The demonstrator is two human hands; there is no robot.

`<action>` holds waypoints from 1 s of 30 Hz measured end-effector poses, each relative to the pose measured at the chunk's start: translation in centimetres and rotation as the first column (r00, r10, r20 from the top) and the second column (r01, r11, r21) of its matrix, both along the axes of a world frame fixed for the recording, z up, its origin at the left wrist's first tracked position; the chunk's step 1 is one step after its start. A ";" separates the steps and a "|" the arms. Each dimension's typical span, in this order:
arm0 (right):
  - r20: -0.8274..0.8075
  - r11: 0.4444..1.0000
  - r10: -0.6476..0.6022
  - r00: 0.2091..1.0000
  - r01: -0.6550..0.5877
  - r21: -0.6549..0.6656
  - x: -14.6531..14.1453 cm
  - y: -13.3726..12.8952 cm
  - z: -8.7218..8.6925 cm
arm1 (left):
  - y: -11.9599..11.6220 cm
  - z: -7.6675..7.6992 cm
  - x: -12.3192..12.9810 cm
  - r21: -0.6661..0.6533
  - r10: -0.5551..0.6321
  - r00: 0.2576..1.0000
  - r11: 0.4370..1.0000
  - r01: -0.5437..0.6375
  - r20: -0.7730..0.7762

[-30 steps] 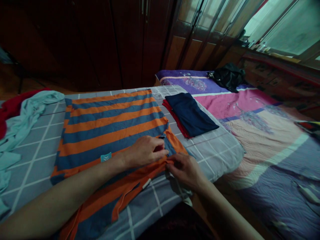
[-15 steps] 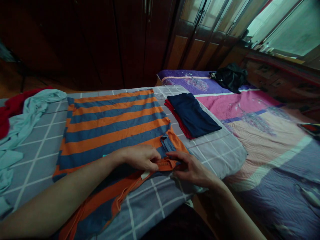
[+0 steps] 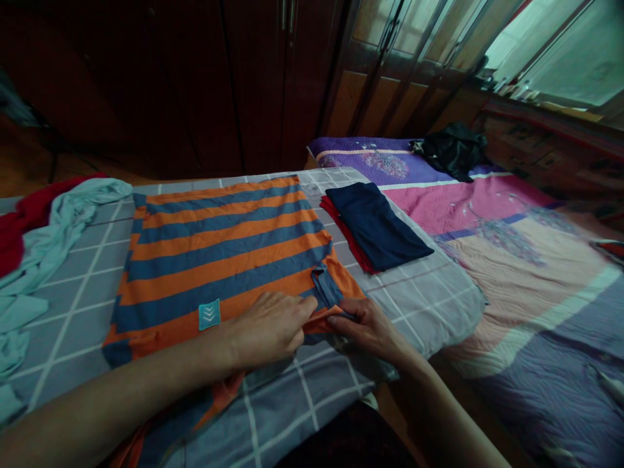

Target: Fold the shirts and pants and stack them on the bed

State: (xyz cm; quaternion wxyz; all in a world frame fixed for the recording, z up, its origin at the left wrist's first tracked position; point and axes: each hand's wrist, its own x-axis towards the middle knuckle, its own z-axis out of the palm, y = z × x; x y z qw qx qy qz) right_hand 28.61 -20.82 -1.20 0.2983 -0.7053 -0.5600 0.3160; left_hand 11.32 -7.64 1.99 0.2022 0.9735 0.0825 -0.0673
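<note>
An orange and blue striped shirt [image 3: 219, 260] lies spread on a grey checked cover [image 3: 414, 299]. A teal patch [image 3: 209, 314] shows on it, left of my left hand [image 3: 273, 325]. That hand is closed on the shirt's near edge, its fingertips partly hidden beneath it. Just to the right, my right hand [image 3: 368, 325] pinches the same edge between thumb and fingers. Between and above the hands, a blue placket [image 3: 325, 286] stands slightly raised from the cloth. The shirt's lower left part hangs beneath my left forearm.
Folded navy cloth [image 3: 377, 224] lies on folded red cloth [image 3: 344, 237] right of the shirt. Pale blue [image 3: 63, 221] and red [image 3: 19, 227] garments lie crumpled at left. A second bed [image 3: 507, 240] with a black bag [image 3: 451, 149] stands at right.
My left hand has turned palm down and shifted slightly nearer. The orange collar band and white label are now out of sight, and the teal patch is uncovered. My right hand has closed on the edge.
</note>
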 end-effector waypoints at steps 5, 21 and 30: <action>0.037 0.968 0.181 0.983 -0.185 0.168 0.5 -2.0 0.8 | -1.9 -1.9 -6.6 0.191 0.129 0.979 0.969 -0.159 0.161; 0.156 0.901 0.167 0.974 -0.214 0.377 0.9 -3.3 -1.2 | -6.6 -6.4 -16.5 0.416 0.315 0.794 0.718 -0.558 0.520; 0.134 0.943 0.048 0.990 -0.089 0.320 0.4 -1.7 -1.1 | -6.1 -6.0 -16.9 0.380 0.331 0.760 0.713 -0.590 0.559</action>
